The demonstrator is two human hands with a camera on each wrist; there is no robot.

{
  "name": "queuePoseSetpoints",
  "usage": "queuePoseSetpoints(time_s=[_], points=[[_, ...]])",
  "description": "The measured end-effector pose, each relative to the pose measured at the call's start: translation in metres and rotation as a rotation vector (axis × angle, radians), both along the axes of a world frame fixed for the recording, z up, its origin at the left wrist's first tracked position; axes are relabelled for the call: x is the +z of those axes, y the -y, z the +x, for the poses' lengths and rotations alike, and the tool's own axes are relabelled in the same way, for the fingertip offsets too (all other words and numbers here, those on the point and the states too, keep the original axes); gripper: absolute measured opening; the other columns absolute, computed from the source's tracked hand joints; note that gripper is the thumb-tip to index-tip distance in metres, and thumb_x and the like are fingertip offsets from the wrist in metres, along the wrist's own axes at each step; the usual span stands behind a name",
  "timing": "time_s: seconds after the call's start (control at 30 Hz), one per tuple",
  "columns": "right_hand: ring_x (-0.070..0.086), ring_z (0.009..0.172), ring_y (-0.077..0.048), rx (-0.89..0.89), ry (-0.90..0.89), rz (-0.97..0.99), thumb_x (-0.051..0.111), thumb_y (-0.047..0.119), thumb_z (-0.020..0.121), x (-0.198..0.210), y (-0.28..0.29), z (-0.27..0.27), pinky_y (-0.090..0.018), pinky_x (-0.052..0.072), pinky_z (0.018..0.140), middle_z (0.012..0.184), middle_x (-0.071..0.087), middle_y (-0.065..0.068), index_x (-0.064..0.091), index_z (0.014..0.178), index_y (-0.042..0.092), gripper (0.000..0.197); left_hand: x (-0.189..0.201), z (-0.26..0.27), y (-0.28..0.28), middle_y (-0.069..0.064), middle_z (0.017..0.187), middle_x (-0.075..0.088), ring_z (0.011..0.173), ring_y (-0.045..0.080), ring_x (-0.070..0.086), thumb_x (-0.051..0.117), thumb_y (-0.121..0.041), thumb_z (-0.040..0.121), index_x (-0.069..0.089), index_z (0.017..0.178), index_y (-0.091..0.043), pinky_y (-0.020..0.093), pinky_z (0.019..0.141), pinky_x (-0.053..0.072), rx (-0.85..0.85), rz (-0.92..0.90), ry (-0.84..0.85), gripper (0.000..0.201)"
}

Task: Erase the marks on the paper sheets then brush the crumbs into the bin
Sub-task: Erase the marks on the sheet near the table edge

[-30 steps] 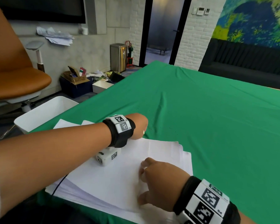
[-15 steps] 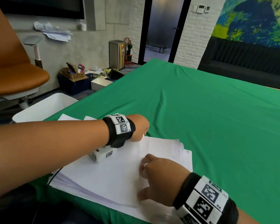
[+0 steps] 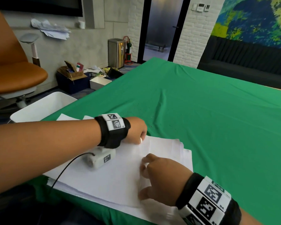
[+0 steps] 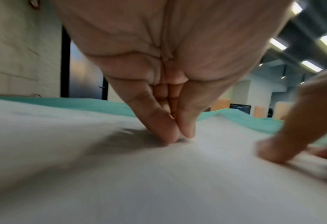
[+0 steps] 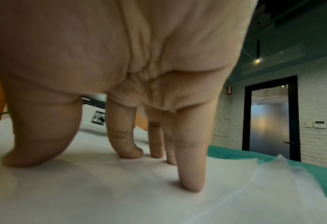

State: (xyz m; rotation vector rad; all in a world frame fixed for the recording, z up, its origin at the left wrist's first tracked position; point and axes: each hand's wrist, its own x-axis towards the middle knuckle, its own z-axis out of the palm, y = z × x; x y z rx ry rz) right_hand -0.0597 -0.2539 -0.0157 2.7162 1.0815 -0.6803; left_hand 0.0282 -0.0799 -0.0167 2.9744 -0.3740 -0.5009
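Two bare hands work on a stack of white paper sheets (image 3: 113,176) lying on a green tablecloth (image 3: 209,119).

The left hand (image 3: 134,130) has thumb and fingers pinched tight together, tips pressed onto the top sheet near its far edge; a small white thing, likely an eraser (image 3: 141,140), shows between them. The right hand (image 3: 162,174) spreads straight fingers (image 5: 190,174) flat on the paper, holding it down. Dark crumbs (image 3: 152,125) dot the cloth just beyond the sheets. A white bin (image 3: 39,108) stands beside the table's left edge.
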Motion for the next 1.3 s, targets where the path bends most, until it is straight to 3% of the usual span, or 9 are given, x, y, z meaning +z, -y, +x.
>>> queuePoseSetpoints(time_s=[0.17,0.3,0.43,0.63,0.73,0.97,1.03,1.17,1.3], points=[[0.058,0.114,-0.029,0.018,-0.004,0.015,0.07,0.057,0.089,0.003,0.003,-0.004,-0.037,0.049,0.101,0.146,0.04,-0.001,0.063,0.136,0.017,0.062,0.006,0.03,-0.003,0.005,0.1,0.068,0.088,0.029,0.06,0.057,-0.014,0.096,0.071,0.106,-0.011,0.027,0.072,0.041,0.137,-0.028,0.118,0.018],[0.059,0.114,-0.028,0.01,0.021,0.05,0.071,0.061,0.086,0.004,0.005,-0.004,-0.039,0.05,0.1,0.145,0.042,0.005,0.063,0.136,0.023,0.063,0.022,0.008,-0.018,-0.002,0.08,0.062,0.078,0.019,0.06,0.066,-0.015,0.096,0.065,0.095,-0.015,0.02,0.061,0.047,0.378,-0.671,0.292,0.001],[0.06,0.112,-0.019,-0.061,0.005,0.125,0.071,0.074,0.075,0.004,0.004,0.009,-0.042,0.052,0.097,0.129,0.056,0.014,0.069,0.121,0.029,0.065,0.012,-0.038,-0.032,0.001,0.078,0.06,0.062,0.01,0.054,0.061,-0.005,0.1,0.059,0.096,-0.014,0.019,0.049,0.046,0.676,-1.376,0.077,0.009],[0.061,0.098,-0.013,-0.029,-0.018,0.108,0.073,0.065,0.082,0.017,-0.014,0.045,-0.023,0.044,0.071,0.107,0.071,0.012,0.075,0.107,0.032,0.042,-0.041,-0.075,-0.04,0.006,0.076,0.06,0.06,0.01,0.055,0.057,0.001,0.099,0.059,0.096,-0.009,0.019,0.051,0.049,0.886,-1.77,-0.093,0.011],[0.064,0.091,-0.012,-0.058,-0.062,0.213,0.081,0.053,0.08,0.015,-0.021,0.061,-0.032,0.055,0.082,0.098,0.068,0.012,0.071,0.096,0.028,0.032,-0.05,-0.074,-0.05,0.007,0.076,0.062,0.063,0.012,0.057,0.053,0.002,0.1,0.059,0.099,-0.008,0.021,0.055,0.054,0.932,-1.971,-0.136,0.012],[0.071,0.101,-0.024,-0.414,-1.29,0.524,0.061,0.017,0.099,-0.015,-0.025,0.075,-0.033,0.06,0.085,0.112,0.071,-0.013,0.069,0.109,0.011,0.014,-0.051,-0.073,-0.054,0.009,0.078,0.064,0.064,0.013,0.061,0.052,0.001,0.101,0.063,0.101,-0.003,0.022,0.057,0.056,0.944,-2.07,-0.194,0.012],[0.073,0.098,-0.026,-0.655,-1.187,0.684,0.061,0.014,0.099,-0.019,-0.025,0.099,-0.036,0.062,0.078,0.115,0.071,-0.018,0.065,0.114,0.005,0.018,-0.051,-0.073,-0.055,0.009,0.079,0.065,0.066,0.014,0.062,0.052,0.001,0.101,0.063,0.103,-0.003,0.023,0.058,0.057,0.943,-2.081,-0.194,0.012],[0.066,0.081,-0.025,-0.833,-0.244,1.001,0.068,0.007,0.095,-0.009,-0.031,0.142,-0.049,0.061,0.088,0.098,0.07,-0.017,0.066,0.094,0.012,0.005,-0.052,-0.073,-0.056,0.01,0.082,0.065,0.07,0.016,0.062,0.051,0.003,0.101,0.062,0.111,-0.001,0.025,0.059,0.057,0.938,-2.097,-0.19,0.015],[0.068,0.075,-0.019,-0.573,-0.625,0.969,0.064,-0.002,0.097,0.001,-0.051,0.104,-0.03,0.059,0.065,0.086,0.066,-0.009,0.064,0.096,0.008,0.009,-0.053,-0.072,-0.055,0.011,0.083,0.066,0.072,0.016,0.064,0.05,0.005,0.1,0.062,0.114,-0.001,0.024,0.061,0.059,0.904,-2.114,-0.191,0.02]])
